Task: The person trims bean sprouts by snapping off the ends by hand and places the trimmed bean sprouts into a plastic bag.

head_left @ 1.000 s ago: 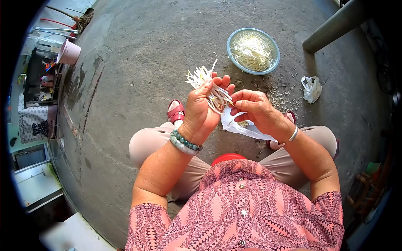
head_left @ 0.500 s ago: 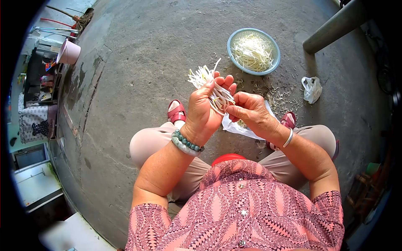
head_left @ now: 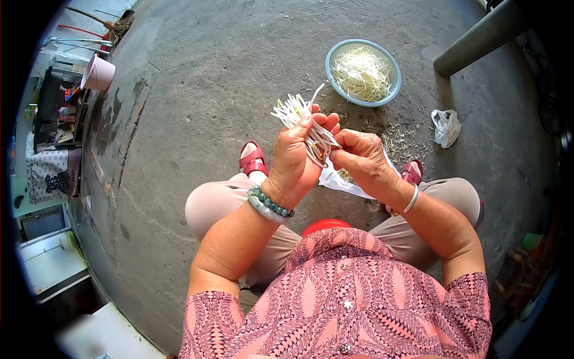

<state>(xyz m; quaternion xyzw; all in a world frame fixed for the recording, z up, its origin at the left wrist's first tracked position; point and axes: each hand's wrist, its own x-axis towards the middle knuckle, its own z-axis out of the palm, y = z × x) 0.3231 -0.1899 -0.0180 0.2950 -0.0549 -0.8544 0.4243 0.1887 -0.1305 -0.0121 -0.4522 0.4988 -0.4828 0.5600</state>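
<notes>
My left hand (head_left: 294,157) is closed round a bunch of white bean sprouts (head_left: 292,111), their ends sticking out past the thumb and curling over the palm. Thumb and forefinger of my right hand (head_left: 363,157) pinch at the lower ends of the bunch, seemingly on a sprout end too small to make out clearly. Beyond the hands, a light blue basket (head_left: 329,79) holds a heap of bean sprouts (head_left: 360,75). Partly hidden under my right hand, a white plastic bag (head_left: 347,186) lies between my feet with some pale bits on it.
Torn sprout tails (head_left: 405,141) litter the concrete floor (head_left: 197,78) in front of my right foot. Farther right lie a crumpled plastic bag (head_left: 445,128) and a grey post (head_left: 478,37). A pink bucket (head_left: 98,73) stands at the left. Beneath me shows a red stool (head_left: 326,226).
Both hands have shifted slightly to the right together, with the bunch still in my left hand. My right fingers stay pinched at its lower ends.
</notes>
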